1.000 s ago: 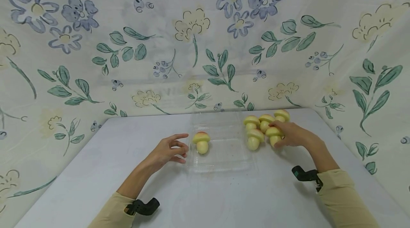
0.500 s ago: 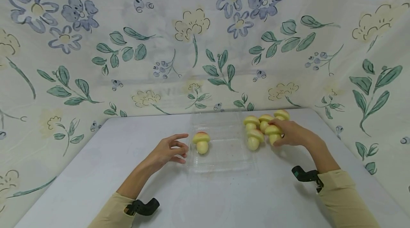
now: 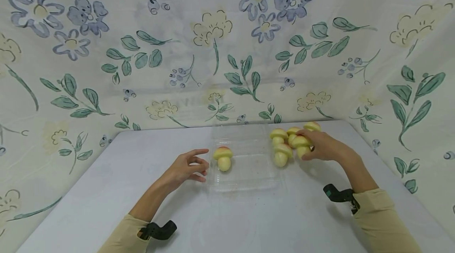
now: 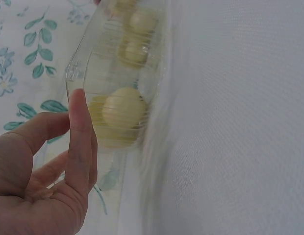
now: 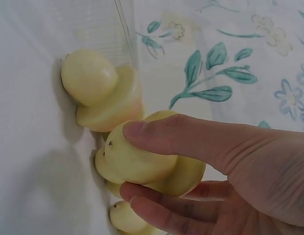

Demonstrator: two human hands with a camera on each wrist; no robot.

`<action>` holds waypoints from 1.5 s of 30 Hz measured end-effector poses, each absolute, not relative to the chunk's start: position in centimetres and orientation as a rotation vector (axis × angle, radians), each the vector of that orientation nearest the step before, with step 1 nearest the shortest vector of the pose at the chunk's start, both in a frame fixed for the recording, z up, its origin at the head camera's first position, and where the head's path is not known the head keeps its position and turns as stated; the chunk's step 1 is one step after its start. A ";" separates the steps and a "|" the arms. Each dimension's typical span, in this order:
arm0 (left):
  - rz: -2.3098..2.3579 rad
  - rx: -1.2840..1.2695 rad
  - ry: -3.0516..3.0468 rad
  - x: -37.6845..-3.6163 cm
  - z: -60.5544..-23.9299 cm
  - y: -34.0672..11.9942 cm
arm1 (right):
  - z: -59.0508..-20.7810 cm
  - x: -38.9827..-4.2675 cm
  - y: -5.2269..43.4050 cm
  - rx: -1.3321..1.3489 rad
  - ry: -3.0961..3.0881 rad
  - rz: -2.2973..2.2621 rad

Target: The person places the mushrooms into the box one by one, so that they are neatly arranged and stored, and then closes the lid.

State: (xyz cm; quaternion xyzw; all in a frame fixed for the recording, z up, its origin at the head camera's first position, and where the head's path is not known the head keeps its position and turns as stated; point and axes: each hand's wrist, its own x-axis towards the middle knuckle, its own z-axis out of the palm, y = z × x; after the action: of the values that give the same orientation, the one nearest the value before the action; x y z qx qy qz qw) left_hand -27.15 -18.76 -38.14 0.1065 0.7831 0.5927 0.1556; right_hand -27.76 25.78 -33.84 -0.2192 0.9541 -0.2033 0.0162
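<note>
The person's right hand (image 3: pixel 325 146) has its grip round a yellow mushroom-shaped piece (image 3: pixel 301 141), thumb on the stem and fingers on the opposite side, as the right wrist view shows; whether that piece is clear of the bench (image 3: pixel 227 221) is hard to tell. It sits at the right of a group, close to four others like it: a front piece (image 3: pixel 282 156) just beside the container, a back-left piece (image 3: pixel 279 136) behind that one, a middle piece (image 3: pixel 293 132) partly hidden, and a far piece (image 3: pixel 312 126) near the back edge. To their left lies a clear plastic container (image 3: pixel 254 166), and inside it, toward its left side, is a single piece (image 3: pixel 224 160) with a reddish-topped cap pointing to the back and its stem toward the person. The left hand (image 3: pixel 186 169) keeps a loose, fairly wide grip round nothing, fingertips against the container's left wall. Both arms wear tan sleeves and a black wrist device (image 3: pixel 160 230), and a flowered cloth (image 3: pixel 213 83) hangs behind the bench
</note>
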 end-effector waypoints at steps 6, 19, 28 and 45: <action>1.693 0.297 2.251 -27.1 -38.1 -18.7 | -33.5 -27.6 25.5 -0.681 2.973 -0.638; 1.690 0.294 2.251 -27.0 -37.9 -18.7 | -32.6 -26.7 24.6 -0.710 2.988 -0.718; 1.692 0.294 2.253 -27.1 -38.0 -18.7 | -32.3 -26.4 23.9 -0.710 2.985 -0.717; 1.690 0.333 2.250 -27.2 -38.2 -18.9 | -32.2 -26.3 22.8 -0.793 2.988 -0.752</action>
State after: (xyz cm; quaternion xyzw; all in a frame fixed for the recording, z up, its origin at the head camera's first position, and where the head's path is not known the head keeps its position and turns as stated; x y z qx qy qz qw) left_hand -27.16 -18.86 -38.22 0.1162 0.7846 0.5894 0.1535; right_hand -26.25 22.80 -32.22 -0.2492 0.9390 -0.2364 -0.0198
